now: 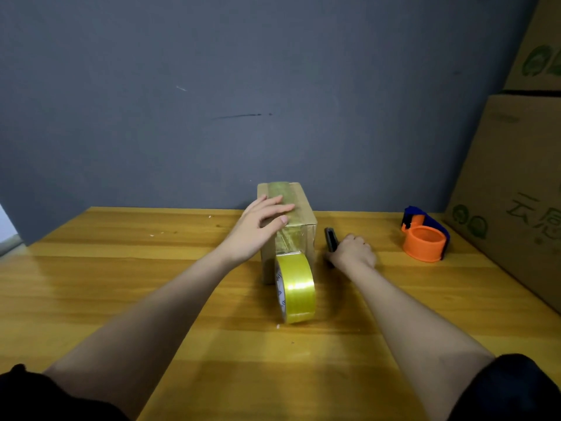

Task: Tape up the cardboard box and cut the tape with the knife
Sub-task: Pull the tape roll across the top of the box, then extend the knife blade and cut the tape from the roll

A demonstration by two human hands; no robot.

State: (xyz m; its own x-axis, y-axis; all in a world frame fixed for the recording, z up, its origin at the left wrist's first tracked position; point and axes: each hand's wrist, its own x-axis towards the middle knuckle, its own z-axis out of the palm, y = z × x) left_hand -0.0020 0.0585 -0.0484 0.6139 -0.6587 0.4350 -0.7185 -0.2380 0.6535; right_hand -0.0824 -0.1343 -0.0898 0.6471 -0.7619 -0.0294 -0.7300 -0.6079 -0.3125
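Left hand [260, 224] flat on top of the box [303, 208], fingers straight, pressing the yellowish tape strip [288, 238] running over top and near face. Right hand [352, 250] just right of the box, curled round the dark knife [331, 238] on the table [121, 284]. Roll [296, 287] on edge against the box's near face, strip uncut; orange dispenser [425, 235] well right of the box, big cartons [516, 192] beyond.

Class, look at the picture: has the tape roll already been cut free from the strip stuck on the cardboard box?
No: the tape roll is joined to the cardboard box by an unbroken strip.
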